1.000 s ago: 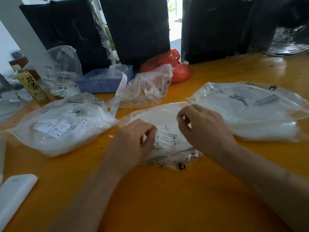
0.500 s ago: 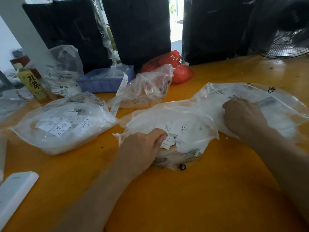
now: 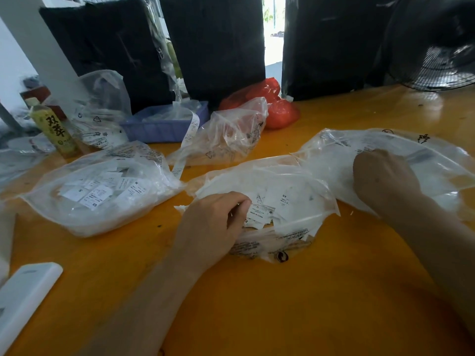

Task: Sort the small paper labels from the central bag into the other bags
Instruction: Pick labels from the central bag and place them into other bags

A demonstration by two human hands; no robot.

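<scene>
Central bag (image 3: 290, 181): centre of frame, mouth open, a heap of labels (image 3: 267, 209) inside.
Left hand (image 3: 213, 227): lower centre, fingers curled at the bag's near edge; whether a label is pinched I cannot tell.
Right hand (image 3: 383, 181): right of frame, inside or upon the right bag (image 3: 437, 160) (knuckles toward camera); grip cannot be told.
Left bag (image 3: 102, 191): left of centre, holds many labels, some marked S and XS.
Rear bag (image 3: 231, 134): upper centre, contents unclear.
Progress: partway, in my judgement; side bags are well filled, yet plenty remains in the central bag.
Table (image 3: 308, 304): bare in the lower frame.
</scene>
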